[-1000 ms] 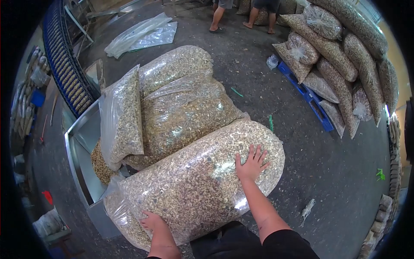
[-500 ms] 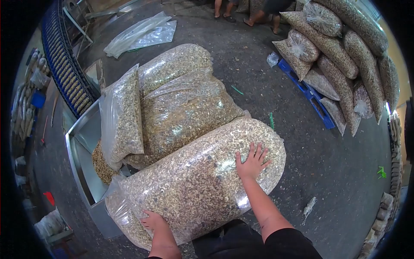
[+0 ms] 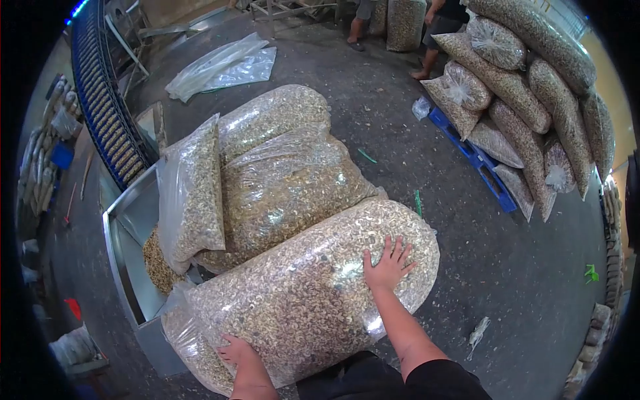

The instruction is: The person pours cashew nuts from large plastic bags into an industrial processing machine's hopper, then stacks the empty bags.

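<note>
The big clear sack (image 3: 293,293) lay slantwise right in front of the person, bulging with pale, curled bits! The right hand (image 3: 387,272) pressed flat near its rounded right end, fingers spread wide, gripping nothing; down at the lower left, the left hand (image 3: 237,352) rested on the plastic, fingers open and loosely fanned. And the far side was crowded: a middle sack (image 3: 287,197) sat right up against it, a back sack (image 3: 273,115) lay beyond, and a slanting sack (image 3: 193,200) covered part of the metal tray (image 3: 127,260) and the loose brown heap (image 3: 159,263). Over to the right, bare floor (image 3: 493,267), then a blue pallet (image 3: 475,160) under piled sacks (image 3: 510,83)! Up top, plastic sheets (image 3: 223,69) lay flat near the curving conveyor (image 3: 107,117).
</note>
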A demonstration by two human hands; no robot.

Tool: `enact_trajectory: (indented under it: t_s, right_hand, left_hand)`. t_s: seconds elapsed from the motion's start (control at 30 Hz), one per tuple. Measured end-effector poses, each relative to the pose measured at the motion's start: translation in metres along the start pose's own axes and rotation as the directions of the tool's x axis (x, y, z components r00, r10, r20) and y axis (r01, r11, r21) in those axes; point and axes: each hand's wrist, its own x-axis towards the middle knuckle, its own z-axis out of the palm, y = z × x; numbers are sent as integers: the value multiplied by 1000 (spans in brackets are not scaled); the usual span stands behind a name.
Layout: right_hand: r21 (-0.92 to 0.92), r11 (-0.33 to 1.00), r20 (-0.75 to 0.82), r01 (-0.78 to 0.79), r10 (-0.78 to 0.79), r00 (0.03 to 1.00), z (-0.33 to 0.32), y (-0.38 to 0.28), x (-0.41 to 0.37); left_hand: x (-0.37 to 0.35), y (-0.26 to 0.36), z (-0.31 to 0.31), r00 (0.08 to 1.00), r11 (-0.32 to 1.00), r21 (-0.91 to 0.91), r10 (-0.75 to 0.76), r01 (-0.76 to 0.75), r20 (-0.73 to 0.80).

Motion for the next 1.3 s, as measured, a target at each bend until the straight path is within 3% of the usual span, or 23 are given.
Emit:
enact_trajectory:
  t_s: [0.17, 0.27, 0.37, 0.9, 1.0, 1.07, 1.2, 1.3]
  right_hand:
    - [-16, 1000, 46, -11, 12, 999, 2, 3, 1]
    - [-7, 1000, 52, -11, 12, 999, 0, 2, 1]
    - [-4, 1000, 51, -16, 16, 999, 0, 1, 1]
    - [-24, 1000, 45, -13, 15, 999, 1, 0, 0]
    - [-26, 1000, 27, -12, 13, 1000, 2, 0, 0]
    - [-20, 1000, 38, -18, 18, 999, 1, 0, 0]
    - [-20, 1000, 28, -11, 11, 1000, 3, 0, 0]
    - [-18, 1000, 33, -12, 13, 999, 0, -2, -1]
  left_hand:
    - [24, -16, 40, 999, 1000, 23, 3, -2, -37]
    - [4, -4, 10, 1000, 998, 55, -14, 15, -22]
    - [9, -9, 19, 999, 998, 49, 32, -30, -39]
    - [1, 0, 2, 999, 995, 92, -29, 26, 32]
    - [-8, 5, -14, 996, 996, 78, -51, 46, 70]
    - [-21, 10, -29, 1000, 999, -43, 26, -26, -1]
    - [-18, 10, -25, 1000, 999, -44, 12, -13, -22]
    - [-2, 6, -5, 996, 996, 67, -56, 51, 65]
